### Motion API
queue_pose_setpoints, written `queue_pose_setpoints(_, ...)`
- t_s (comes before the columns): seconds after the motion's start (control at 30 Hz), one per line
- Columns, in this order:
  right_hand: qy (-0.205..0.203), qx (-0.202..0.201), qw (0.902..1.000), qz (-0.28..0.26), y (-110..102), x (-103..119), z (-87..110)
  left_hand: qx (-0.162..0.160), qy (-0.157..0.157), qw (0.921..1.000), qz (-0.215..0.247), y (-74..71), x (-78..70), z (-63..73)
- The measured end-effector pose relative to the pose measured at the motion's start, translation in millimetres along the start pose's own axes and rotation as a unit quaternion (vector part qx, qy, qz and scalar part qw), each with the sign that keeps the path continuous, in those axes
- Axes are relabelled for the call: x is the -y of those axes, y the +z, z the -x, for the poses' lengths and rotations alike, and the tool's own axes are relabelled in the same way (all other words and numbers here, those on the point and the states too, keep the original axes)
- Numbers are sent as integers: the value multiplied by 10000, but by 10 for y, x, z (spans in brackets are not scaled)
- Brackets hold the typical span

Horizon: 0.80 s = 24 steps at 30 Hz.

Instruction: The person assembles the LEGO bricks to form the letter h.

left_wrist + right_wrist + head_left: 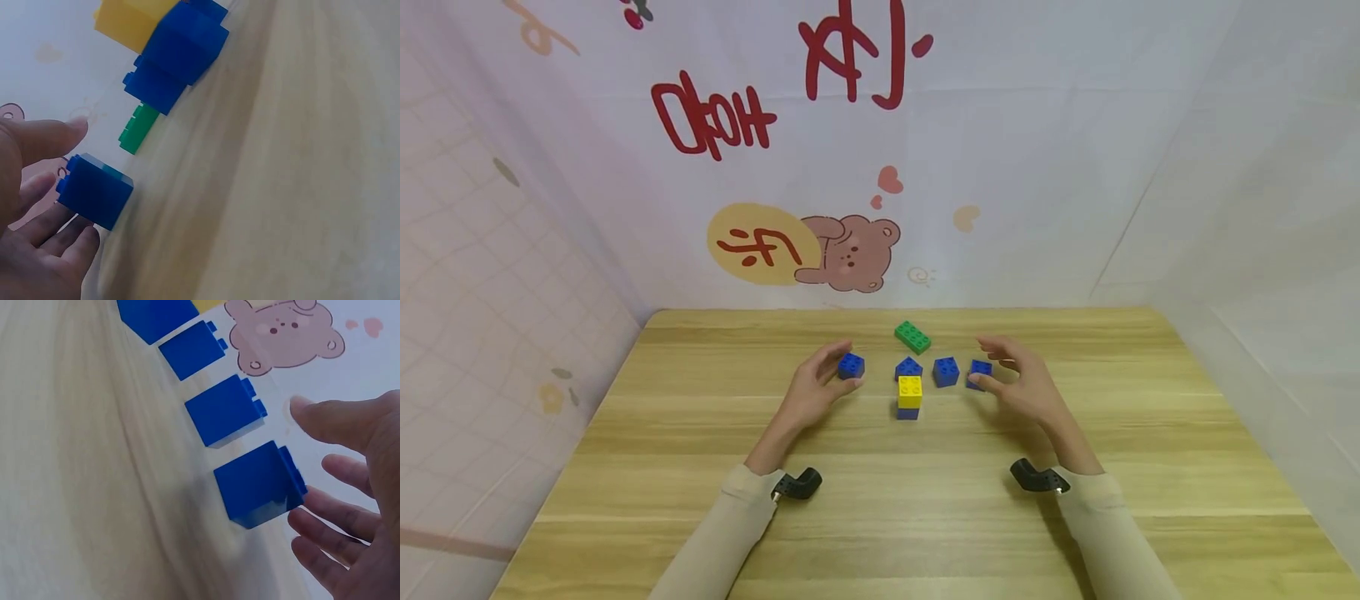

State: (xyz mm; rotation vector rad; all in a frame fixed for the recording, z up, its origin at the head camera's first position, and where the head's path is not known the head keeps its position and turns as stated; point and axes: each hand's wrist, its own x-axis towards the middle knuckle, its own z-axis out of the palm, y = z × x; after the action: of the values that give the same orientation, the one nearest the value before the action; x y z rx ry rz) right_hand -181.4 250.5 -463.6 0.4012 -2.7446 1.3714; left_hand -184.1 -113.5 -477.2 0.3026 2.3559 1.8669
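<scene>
My left hand (812, 390) curves loosely around a blue block (852, 365) on the wooden table. In the left wrist view the thumb is raised off that blue block (97, 192), and the other fingers lie behind it; whether they touch it I cannot tell. On the other side, my right hand (1024, 385) is spread beside another blue block (981, 372). Seen from the right wrist, a gap separates the thumb from this blue block (261, 486), with fingers close behind it. Between the hands, a yellow block (909, 390) sits on top of a blue block (907, 412).
Two more blue blocks stand near the stack: one turned cornerwise (908, 367) just behind it, another blue block (946, 372) to its right. Farther back lies a longer green block (913, 337). A printed white cloth (1015, 167) hangs behind the table (917, 508).
</scene>
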Motion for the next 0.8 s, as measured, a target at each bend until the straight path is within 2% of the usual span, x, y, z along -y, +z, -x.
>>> queue_pose_setpoints(0.2,385,285,9986,-219,10,-80,16,36,227,9997,-59,21,76,-22)
queue_pose_setpoints(0.37,656,343,9969,-260,20,-125,30,71,334,9992,-217,33,92,-9)
queue_pose_setpoints(0.6,676,295,9970,-216,34,-166,33,-103,180,9996,-216,38,102,2)
queue_pose_setpoints(0.8,854,222,9958,-230,39,-172,23,-299,-25,9992,-250,37,90,2)
